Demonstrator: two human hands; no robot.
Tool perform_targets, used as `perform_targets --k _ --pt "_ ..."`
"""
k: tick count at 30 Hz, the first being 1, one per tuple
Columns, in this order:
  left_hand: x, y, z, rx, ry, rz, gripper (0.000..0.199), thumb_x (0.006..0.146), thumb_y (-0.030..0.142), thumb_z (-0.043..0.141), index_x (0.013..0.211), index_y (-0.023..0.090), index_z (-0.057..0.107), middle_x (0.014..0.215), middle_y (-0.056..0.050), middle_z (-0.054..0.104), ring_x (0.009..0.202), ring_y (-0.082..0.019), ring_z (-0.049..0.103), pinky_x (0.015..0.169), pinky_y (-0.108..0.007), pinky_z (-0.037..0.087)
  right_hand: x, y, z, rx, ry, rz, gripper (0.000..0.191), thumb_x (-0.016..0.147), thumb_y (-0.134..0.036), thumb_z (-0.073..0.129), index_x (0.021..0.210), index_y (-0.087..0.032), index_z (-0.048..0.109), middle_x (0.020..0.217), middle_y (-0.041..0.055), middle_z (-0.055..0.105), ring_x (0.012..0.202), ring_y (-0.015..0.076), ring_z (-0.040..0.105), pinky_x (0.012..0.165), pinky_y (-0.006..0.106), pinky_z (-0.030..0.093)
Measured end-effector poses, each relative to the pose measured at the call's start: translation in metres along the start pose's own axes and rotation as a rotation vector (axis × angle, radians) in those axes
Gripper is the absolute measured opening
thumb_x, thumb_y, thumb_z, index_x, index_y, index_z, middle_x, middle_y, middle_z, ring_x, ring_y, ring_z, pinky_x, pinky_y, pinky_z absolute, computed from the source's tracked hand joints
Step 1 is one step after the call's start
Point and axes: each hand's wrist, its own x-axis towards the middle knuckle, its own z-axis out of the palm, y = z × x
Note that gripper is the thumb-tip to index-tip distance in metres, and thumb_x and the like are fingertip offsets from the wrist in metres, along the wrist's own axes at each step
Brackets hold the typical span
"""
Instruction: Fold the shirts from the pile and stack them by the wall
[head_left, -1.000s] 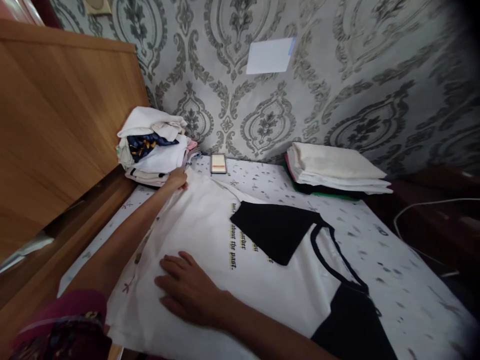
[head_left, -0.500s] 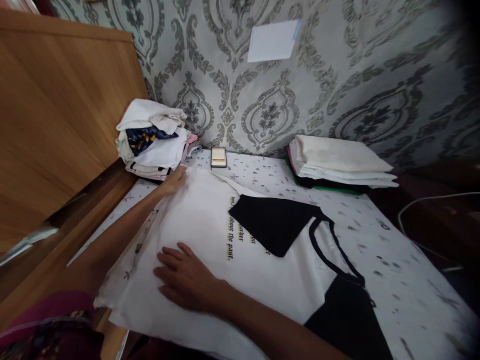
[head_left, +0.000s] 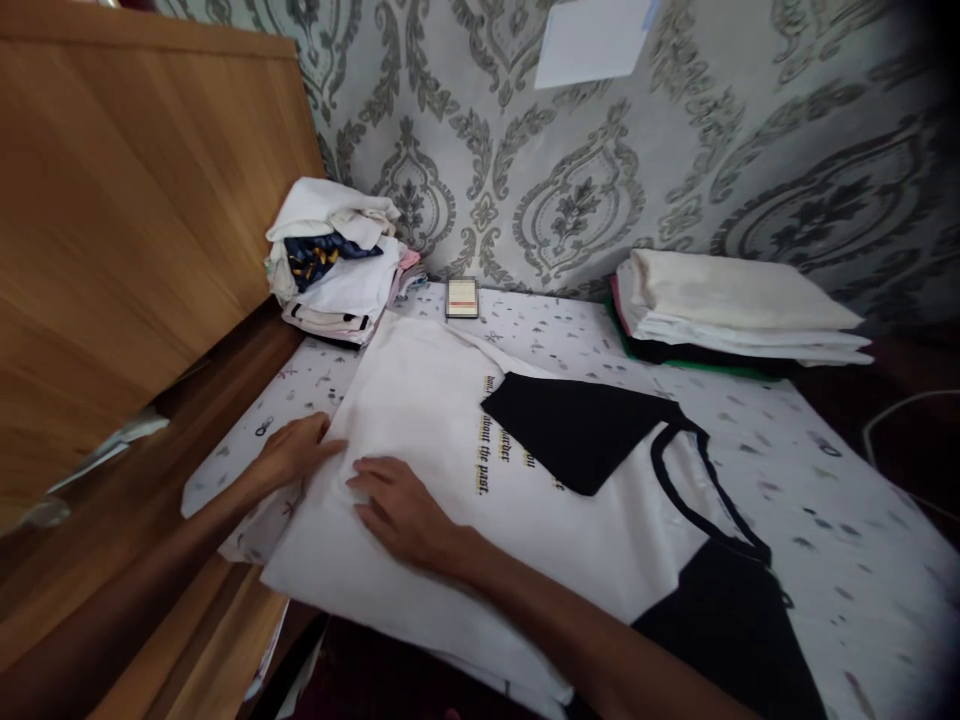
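Observation:
A white T-shirt [head_left: 420, 400] with black sleeves, a black-trimmed neck and printed lettering lies spread on a patterned white sheet [head_left: 555, 315], its neck toward the right. The far sleeve is turned in over the front. My left hand [head_left: 296, 450] is at the shirt's hem edge on the left, fingers loosely spread and thumb over the cloth. Just right of it, my right hand [head_left: 409, 515] rests flat on the white body of the shirt, its fingers apart.
A pile of folded clothes [head_left: 337, 265] stands at the back left beside a wooden cabinet [head_left: 150, 200]. Another folded stack [head_left: 735, 300] lies at the back right. Near the wall is a small framed card [head_left: 462, 298]. A white cable runs at the far right.
My left hand has left the shirt's far hem corner and come nearer along the hem. My right hand stays on the shirt. The view has shifted a little.

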Motion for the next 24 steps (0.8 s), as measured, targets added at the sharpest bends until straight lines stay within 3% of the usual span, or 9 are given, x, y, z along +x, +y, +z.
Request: perform_targets --k 3,6,10,13,17,21,24 --pt "-0.010 0.007 0.000 0.014 -0.044 0.043 0.021 0.081 0.043 0.054 0.077 0.023 0.055 0.080 -0.002 0.067 0.078 -0.023 0.062 0.064 -0.030 0.037 0.009 0.003 -0.002 0.162 0.125 0.129 0.029 0.096 -0.024 0.049 0.122 -0.017 0.061 0.138 0.0160 0.057 0.131 0.0240 0.050 0.108 0.046 0.043" --pt "-0.017 0.013 0.001 -0.009 0.018 0.074 0.014 0.084 0.035 0.050 0.085 0.023 0.056 0.085 -0.002 0.068 0.083 -0.024 0.063 0.068 -0.031 0.040 0.033 0.005 -0.008 0.372 0.194 0.293 0.029 0.094 -0.029 0.054 0.119 -0.017 0.060 0.127 0.0148 0.062 0.117 0.0241 0.060 0.098 0.044 0.051" --pt "-0.035 0.026 0.008 0.054 0.095 0.148 0.017 0.090 0.028 0.043 0.102 0.023 0.054 0.096 -0.007 0.070 0.092 -0.028 0.066 0.074 -0.034 0.042 0.077 0.013 -0.012 0.801 0.248 0.628 0.026 0.090 -0.032 0.062 0.110 -0.016 0.057 0.090 0.0041 0.065 0.083 0.0178 0.066 0.081 0.036 0.057" --pt "-0.048 0.033 0.014 0.032 0.074 0.200 0.026 0.089 0.023 0.041 0.114 0.023 0.050 0.105 -0.010 0.070 0.093 -0.029 0.067 0.076 -0.036 0.044 0.099 0.021 -0.012 1.035 0.291 0.792 0.026 0.083 -0.021 0.068 0.104 -0.018 0.053 0.068 -0.0050 0.058 0.064 0.0146 0.063 0.068 0.031 0.057" --pt "-0.056 0.024 0.015 -0.297 -0.019 0.150 0.044 0.082 0.027 0.051 0.124 0.023 0.041 0.097 -0.005 0.069 0.087 -0.026 0.066 0.078 -0.037 0.047 0.104 0.028 -0.013 1.133 0.298 0.793 0.042 0.075 -0.009 0.070 0.110 -0.018 0.049 0.069 -0.0040 0.064 0.066 0.0150 0.066 0.073 0.032 0.058" --pt "-0.066 0.003 0.004 -0.660 -0.234 0.038 0.063 0.068 0.036 0.063 0.125 0.021 0.039 0.099 -0.004 0.068 0.090 -0.024 0.065 0.076 -0.035 0.051 0.101 0.028 -0.006 1.260 0.260 0.687 0.048 0.073 -0.011 0.072 0.113 -0.020 0.049 0.080 -0.0008 0.068 0.078 0.0167 0.071 0.084 0.035 0.058" --pt "-0.080 -0.019 -0.003 -0.687 -0.385 -0.021 0.074 0.065 0.037 0.065 0.131 0.022 0.037 0.094 -0.002 0.068 0.077 -0.021 0.065 0.061 -0.030 0.050 0.090 0.026 0.002 1.193 0.229 0.599 0.042 0.072 -0.014 0.074 0.109 -0.021 0.056 0.085 -0.0011 0.067 0.085 0.0154 0.069 0.086 0.033 0.057"
